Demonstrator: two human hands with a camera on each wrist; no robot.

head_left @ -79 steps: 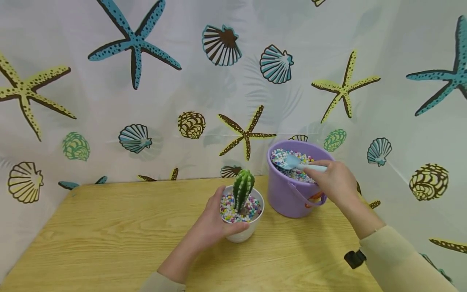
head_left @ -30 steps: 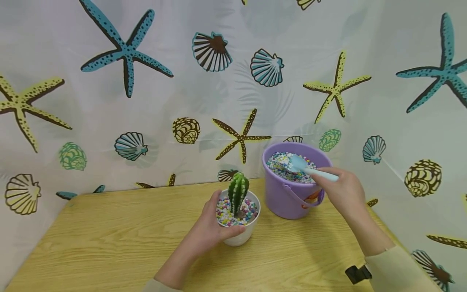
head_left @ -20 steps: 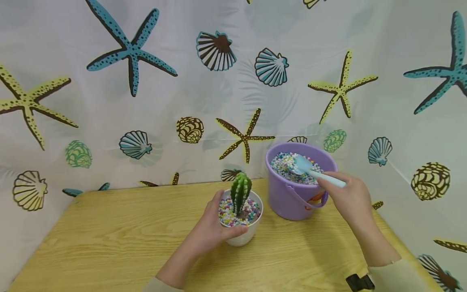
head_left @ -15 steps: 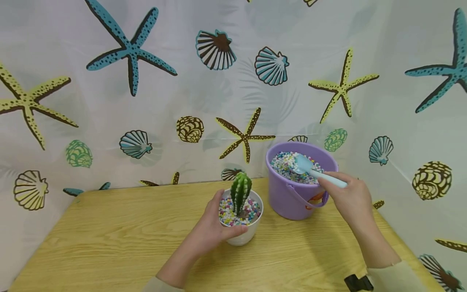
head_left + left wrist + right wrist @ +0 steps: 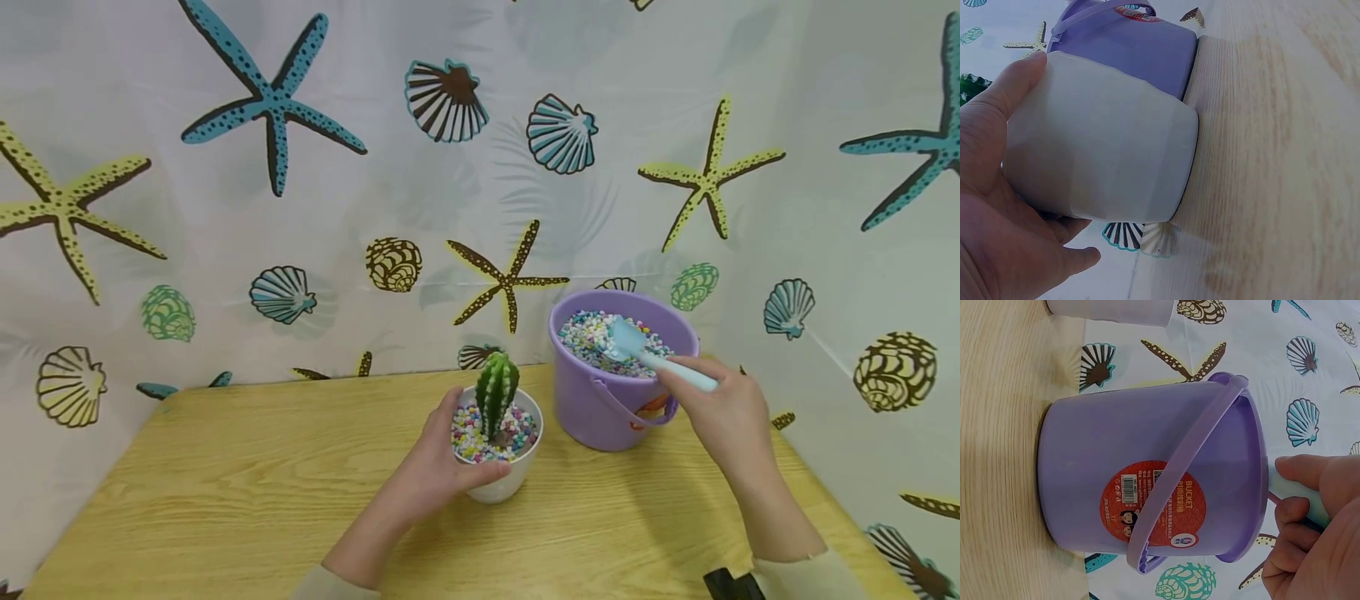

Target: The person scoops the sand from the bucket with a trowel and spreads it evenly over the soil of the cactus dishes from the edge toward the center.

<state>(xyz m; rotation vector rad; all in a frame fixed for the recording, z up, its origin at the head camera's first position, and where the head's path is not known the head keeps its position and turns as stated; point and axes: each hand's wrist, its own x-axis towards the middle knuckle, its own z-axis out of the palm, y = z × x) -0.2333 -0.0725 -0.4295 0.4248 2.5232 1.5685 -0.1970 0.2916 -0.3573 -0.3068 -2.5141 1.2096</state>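
Overhead, the left hand [image 5: 438, 467] wraps the white pot [image 5: 498, 483] holding a cactus [image 5: 497, 390] in coloured pebbles; the right hand [image 5: 723, 412] pinches a pale blue scoop [image 5: 637, 350] dipped into the purple bucket [image 5: 600, 412] on the wooden table [image 5: 225, 492]. Only the right wrist view shows the bucket's red label [image 5: 1154, 503] and lowered handle [image 5: 1179, 481]; the left wrist view shows the thumb [image 5: 1013, 84] curled against the pot's wall.

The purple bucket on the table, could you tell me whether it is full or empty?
Nearly full: in the head view, coloured pebbles fill the purple bucket almost to its rim.
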